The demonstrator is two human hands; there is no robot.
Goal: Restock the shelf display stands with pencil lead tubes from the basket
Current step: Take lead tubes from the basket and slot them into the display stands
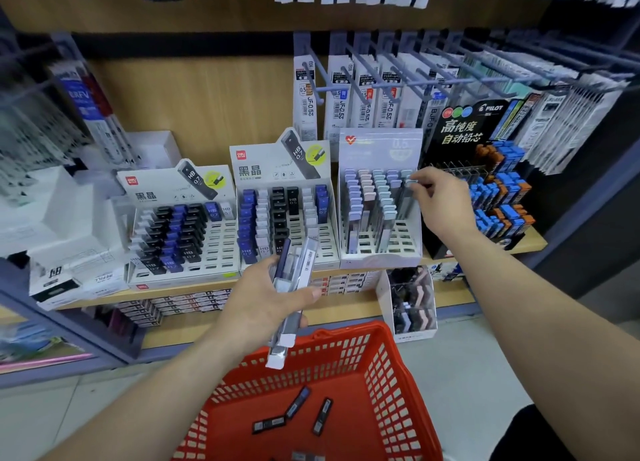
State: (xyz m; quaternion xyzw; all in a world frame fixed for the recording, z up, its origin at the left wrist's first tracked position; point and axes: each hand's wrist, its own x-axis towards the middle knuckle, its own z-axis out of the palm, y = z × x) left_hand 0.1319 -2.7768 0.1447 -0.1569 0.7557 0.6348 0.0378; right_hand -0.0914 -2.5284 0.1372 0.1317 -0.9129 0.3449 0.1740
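Our right grip (pixel 440 201) is pinching a tube (pixel 409 184) in the pastel stand (pixel 381 258), centre right. Our left grip (pixel 266 298) is clutching a loose bundle (pixel 294 273) above the basket (pixel 381 363). We are risking tubes sliding out.

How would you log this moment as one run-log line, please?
left hand: holds spare tubes | right hand: pinching tube at pastel stand | basket: loose tubes inside

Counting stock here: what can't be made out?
Head view only.
Bundle of clear lead tubes in the left hand: overlapping, fingers cover them; count unclear.
Pale-capped tube pinched by the right hand: fingers hide whether it's seated.
Red plastic basket: near end cut by the bottom edge.
Hanging packs, far left: blurred.
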